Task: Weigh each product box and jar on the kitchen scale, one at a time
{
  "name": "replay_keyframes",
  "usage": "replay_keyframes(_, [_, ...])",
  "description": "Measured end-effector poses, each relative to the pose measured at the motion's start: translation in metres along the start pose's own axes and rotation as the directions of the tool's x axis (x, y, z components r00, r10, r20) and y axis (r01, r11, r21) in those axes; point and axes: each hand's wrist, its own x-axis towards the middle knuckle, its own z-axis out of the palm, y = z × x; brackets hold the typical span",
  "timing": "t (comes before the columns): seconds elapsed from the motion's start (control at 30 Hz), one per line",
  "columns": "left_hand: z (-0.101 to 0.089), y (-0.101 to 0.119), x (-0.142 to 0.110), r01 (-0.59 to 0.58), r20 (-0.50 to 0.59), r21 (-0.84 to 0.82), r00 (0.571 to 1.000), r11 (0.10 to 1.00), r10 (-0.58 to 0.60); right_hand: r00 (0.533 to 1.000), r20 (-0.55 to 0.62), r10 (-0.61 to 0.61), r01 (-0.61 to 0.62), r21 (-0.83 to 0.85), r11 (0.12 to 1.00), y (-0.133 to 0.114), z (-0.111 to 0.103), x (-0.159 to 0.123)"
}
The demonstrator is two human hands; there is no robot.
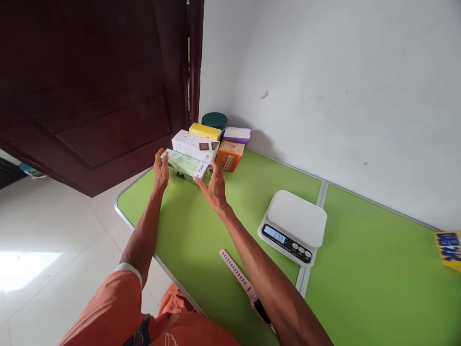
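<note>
At the far left end of the table, my left hand [162, 169] and my right hand [215, 188] grip a pale green and white pack [186, 164] by its two short ends. The left fingers press one end, while the right thumb and fingers close round the other. Right behind the pack lies a white box [196, 145] with brown squares printed on it. Next to that stands an orange box [231, 154]. Farther back are a yellow box [205, 130], a purple and white box [236, 135] and a round dark green lid [214, 119].
A white digital scale [297, 218] with a lit display stands on the green table [360, 288]. Under my right forearm lies a pink-strapped watch [237, 273]. A yellow and blue package [450, 249] shows at the right edge. The wall and a dark door [108, 96] border the table.
</note>
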Motion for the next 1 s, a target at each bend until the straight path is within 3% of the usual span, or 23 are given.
replay_keyframes(0.17, [-0.005, -0.004, 0.013, 0.035, 0.116, -0.024, 0.993, 0.999, -0.032, 0.995, -0.065, 0.072, -0.071, 0.026, 0.997, -0.002, 0.009, 0.007])
replay_keyframes(0.27, [-0.008, -0.002, 0.014, 0.037, 0.130, -0.001, 0.991, 0.999, -0.037, 0.990, -0.076, 0.122, -0.117, 0.073, 0.990, -0.004, 0.013, 0.005])
replay_keyframes(0.4, [-0.015, 0.010, 0.004, -0.036, 0.094, 0.048, 0.995, 0.998, 0.032, 0.981, -0.077, 0.180, -0.163, 0.193, 0.968, -0.010, 0.011, 0.002])
replay_keyframes(0.5, [-0.025, 0.023, -0.012, -0.121, 0.105, 0.133, 0.989, 0.984, 0.107, 0.978, -0.054, 0.200, -0.176, 0.292, 0.940, -0.020, -0.005, -0.003])
replay_keyframes(0.63, [-0.031, 0.044, -0.047, -0.233, 0.172, 0.160, 0.963, 0.959, 0.206, 0.983, -0.057, 0.174, -0.146, 0.328, 0.933, -0.031, -0.056, -0.020])
replay_keyframes(0.73, [-0.014, 0.059, -0.080, -0.295, 0.292, 0.085, 0.921, 0.952, 0.259, 0.981, -0.089, 0.172, -0.142, 0.274, 0.951, -0.031, -0.115, -0.039])
replay_keyframes(0.8, [0.011, 0.069, -0.103, -0.301, 0.400, 0.021, 0.876, 0.953, 0.268, 0.970, -0.124, 0.207, -0.175, 0.231, 0.957, -0.026, -0.159, -0.055])
replay_keyframes(0.9, [0.063, 0.079, -0.138, -0.288, 0.556, -0.061, 0.785, 0.956, 0.272, 0.935, -0.228, 0.272, -0.238, 0.164, 0.957, -0.014, -0.225, -0.083])
replay_keyframes(1.0, [0.116, 0.084, -0.169, -0.286, 0.657, -0.132, 0.692, 0.949, 0.300, 0.887, -0.341, 0.313, -0.295, 0.104, 0.950, 0.001, -0.275, -0.110])
